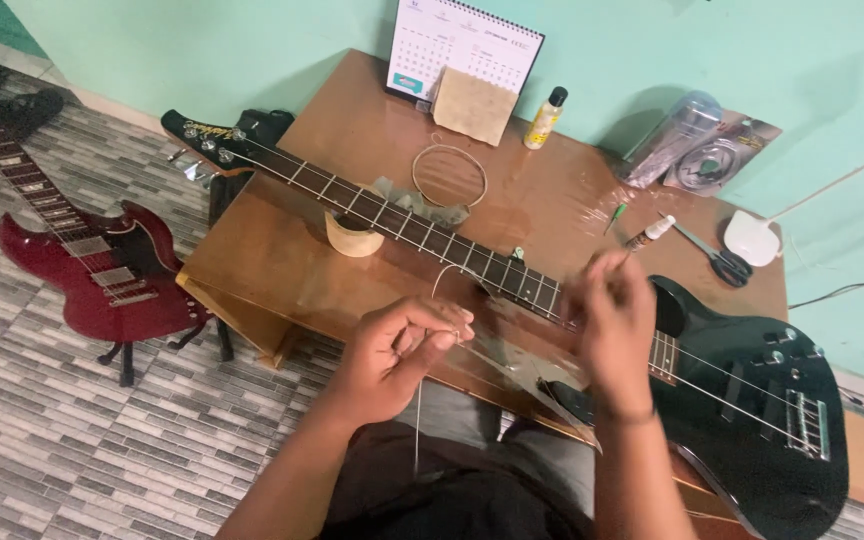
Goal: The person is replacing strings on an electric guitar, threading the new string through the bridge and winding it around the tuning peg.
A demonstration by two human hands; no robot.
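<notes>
wall (202,40): mint green | floor (42,440): grey brick-pattern tiles | table (282,260): brown wood

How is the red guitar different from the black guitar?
The red guitar stands on a stand on the tiled floor, untouched; the black guitar lies flat across the wooden table, under the left hand and right hand. The red one shows only part of its neck; the black one's headstock is visible. Both are electric guitars.

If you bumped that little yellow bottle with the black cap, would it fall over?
Probably: the small yellow bottle with the black cap stands upright, tall and narrow, so it likely tips easily. Being round, it might then roll across the brown wooden table.
</notes>
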